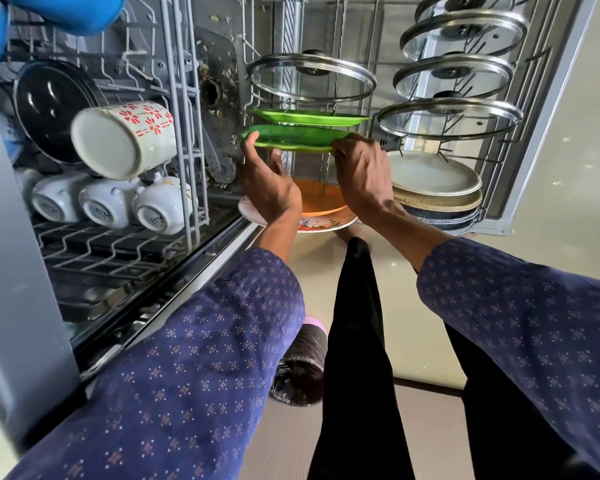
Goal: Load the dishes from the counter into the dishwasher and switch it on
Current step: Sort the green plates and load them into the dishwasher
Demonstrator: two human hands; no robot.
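1. well, we start with the biggest thing, the lower rack (492, 157) of the dishwasher, pulled out in front of us: stiff wire tines that give a plate a firm slot but can catch a rim, so we judge a slow, straight entry is wanted.
2. next the glass lids (312, 77) standing in the rack past the plates; they look heavy and brittle, and we would keep the plate's edge from knocking them.
3. then the green plate (295, 136) we are loading, held edge-on just beside a second green plate (309, 117) already in its slot. we judge it plastic: light, fairly stiff, unlikely to break, perhaps slick if wet. the rim at opposite sides is the right place to take hold, and that is where we have it.
4. our left hand (267, 181) curls round the plate's left rim, thumb over the top edge, fingers underneath.
5. our right hand (361, 168) pinches the right rim the same way, fingers bent over the edge, so the plate is borne at both ends and cannot swing.
6. nearer us sit an orange plate (323, 199) and a patterned white plate (319, 225), partly hidden by our wrists; to the right, a stack of pale plates (433, 174).
7. smallest, the flowered mug (125, 140) and white cups (104, 206) in the upper rack on our left, well apart from this work.
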